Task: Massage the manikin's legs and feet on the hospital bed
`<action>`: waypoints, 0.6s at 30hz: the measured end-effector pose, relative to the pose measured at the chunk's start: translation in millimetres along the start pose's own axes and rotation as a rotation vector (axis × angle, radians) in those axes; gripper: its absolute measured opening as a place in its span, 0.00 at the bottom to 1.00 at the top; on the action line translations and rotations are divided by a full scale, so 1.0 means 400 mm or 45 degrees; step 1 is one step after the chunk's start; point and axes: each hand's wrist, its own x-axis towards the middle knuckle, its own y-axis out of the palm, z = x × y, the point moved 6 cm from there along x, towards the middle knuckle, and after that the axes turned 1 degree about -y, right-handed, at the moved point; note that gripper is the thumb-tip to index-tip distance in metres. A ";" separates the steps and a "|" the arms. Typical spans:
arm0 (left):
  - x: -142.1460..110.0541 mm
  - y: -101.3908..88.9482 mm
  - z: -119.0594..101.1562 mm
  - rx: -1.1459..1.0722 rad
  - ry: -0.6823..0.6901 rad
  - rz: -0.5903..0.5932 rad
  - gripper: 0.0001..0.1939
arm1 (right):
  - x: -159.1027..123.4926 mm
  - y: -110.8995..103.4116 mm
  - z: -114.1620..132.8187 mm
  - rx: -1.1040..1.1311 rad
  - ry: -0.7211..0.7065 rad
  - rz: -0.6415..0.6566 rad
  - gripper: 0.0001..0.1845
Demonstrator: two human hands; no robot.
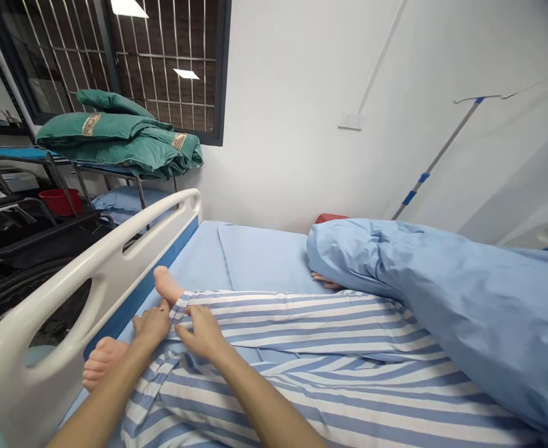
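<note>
Blue-and-white striped trousers (278,320) cover the legs of a figure lying on the bed, with one bare foot (166,285) near the far side and another bare foot (103,362) closer to me. My left hand (154,322) is at the far leg's cuff beside the ankle, its fingers bent and closed on the cloth edge; the fingertips are partly hidden. Just right of it, my right hand (203,333) rests on the same trouser leg, thumb and fingers apart. A blue quilt (423,274) covers the upper legs, and some fingers (326,281) show beneath its edge.
A cream bed end board (87,267) rises on the left, with a wheelchair (45,249) beyond it. Folded green quilts (124,134) lie on a rack under the barred window (162,56). An IV pole (437,158) stands behind the bed at right.
</note>
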 end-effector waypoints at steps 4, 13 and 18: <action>-0.085 -0.062 -0.001 -0.415 0.200 -0.253 0.21 | -0.096 0.030 0.073 0.032 -0.054 0.050 0.23; -0.378 0.127 0.253 -1.132 -0.378 -0.446 0.21 | -0.283 -0.022 0.063 -0.189 0.090 0.016 0.34; -0.387 0.228 0.230 -1.387 -0.365 -0.225 0.27 | -0.351 -0.052 0.022 -0.440 0.117 0.099 0.34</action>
